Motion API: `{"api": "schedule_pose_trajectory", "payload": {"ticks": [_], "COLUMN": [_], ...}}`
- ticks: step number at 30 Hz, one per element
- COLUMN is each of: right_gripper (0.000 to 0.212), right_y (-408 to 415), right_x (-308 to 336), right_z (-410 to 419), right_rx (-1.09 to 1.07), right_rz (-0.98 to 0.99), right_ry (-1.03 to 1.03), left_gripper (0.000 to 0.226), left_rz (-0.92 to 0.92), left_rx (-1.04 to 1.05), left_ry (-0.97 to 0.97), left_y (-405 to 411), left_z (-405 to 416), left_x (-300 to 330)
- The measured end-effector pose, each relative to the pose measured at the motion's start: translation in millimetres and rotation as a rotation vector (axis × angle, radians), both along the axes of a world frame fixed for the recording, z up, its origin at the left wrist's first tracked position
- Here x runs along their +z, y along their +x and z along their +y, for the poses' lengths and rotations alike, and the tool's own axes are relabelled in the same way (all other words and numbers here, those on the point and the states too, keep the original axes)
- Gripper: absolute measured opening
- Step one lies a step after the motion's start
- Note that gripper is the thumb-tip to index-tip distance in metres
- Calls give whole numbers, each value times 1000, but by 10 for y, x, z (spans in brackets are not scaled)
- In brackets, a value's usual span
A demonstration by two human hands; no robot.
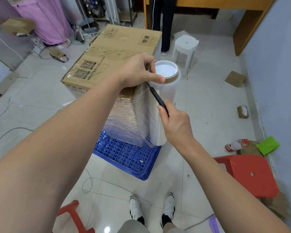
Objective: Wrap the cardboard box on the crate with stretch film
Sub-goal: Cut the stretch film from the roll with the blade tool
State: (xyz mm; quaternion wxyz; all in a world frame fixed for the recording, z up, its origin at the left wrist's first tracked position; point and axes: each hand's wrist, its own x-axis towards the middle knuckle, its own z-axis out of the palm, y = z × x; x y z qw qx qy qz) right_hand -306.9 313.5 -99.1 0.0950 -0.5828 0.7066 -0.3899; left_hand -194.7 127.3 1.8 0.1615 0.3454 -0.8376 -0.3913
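Note:
A large cardboard box (118, 52) stands on a blue perforated crate (128, 157). Clear stretch film (124, 118) covers the box's near side. An upright film roll (168, 91) with a cardboard core stands at the box's near right corner, joined to the box by a stretched sheet of film. My left hand (139, 71) grips the top rim of the roll. My right hand (176, 123) holds a thin black cutter (156, 96), its tip against the film just under my left thumb.
A white stool (185, 47) and a person's legs (163, 22) stand beyond the box. Red stools sit at right (249, 174) and lower left (74, 217). Small cardboard boxes, a bottle (233, 145), a green sheet and cables lie on the tiled floor. A wall runs along the right.

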Motion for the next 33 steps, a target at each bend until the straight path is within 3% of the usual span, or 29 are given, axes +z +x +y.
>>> {"api": "schedule_pose_trajectory", "payload": {"ticks": [8,13,33], "right_gripper": [25,20,28], "right_y": [74,117,50], "right_x": [-139,-201,-296], "right_z": [140,228,281], "right_rx": [-3,-21,-42], "right_rz": [-63,-142,-46], "right_ry": [17,-73,-273], "left_gripper": [68,63,50], "left_rz": [-3,-9,-26], "left_rx": [-2,19,6], "left_ry": [-24,-29,-30], "left_y": [-7,-6,-17], "left_z": [19,26,-49], "left_x": [18,19,-5]}}
